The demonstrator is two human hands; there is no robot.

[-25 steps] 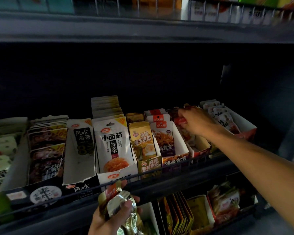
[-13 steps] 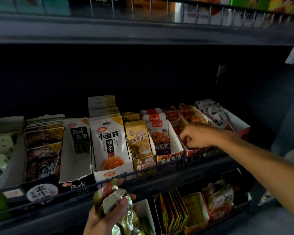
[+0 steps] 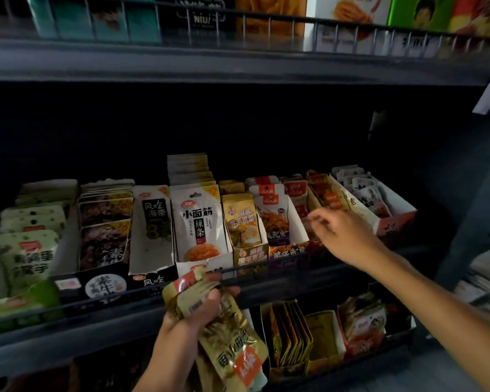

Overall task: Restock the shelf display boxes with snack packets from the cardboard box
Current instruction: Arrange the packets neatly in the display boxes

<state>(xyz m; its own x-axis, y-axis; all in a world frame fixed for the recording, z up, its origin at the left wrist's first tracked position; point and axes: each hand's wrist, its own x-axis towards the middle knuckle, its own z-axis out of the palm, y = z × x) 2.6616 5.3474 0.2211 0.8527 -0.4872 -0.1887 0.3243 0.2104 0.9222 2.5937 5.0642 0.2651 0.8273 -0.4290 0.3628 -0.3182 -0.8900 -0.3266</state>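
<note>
The packets are crinkled gold foil, glossy and reflective. The display boxes are matt printed card, one with a torn edge. The shelf and its rail look like dark painted metal.

Your right hand is motion-blurred at the fingertips, so any contact with the red display box behind it is unreadable, your left hand covers the middle of the gold snack packets, and the shelf back is lost in shadow.

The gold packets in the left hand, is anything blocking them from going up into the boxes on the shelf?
Only the shelf's front rail crosses above the gold packets gripped by the left hand; the display boxes are open on top.
</note>
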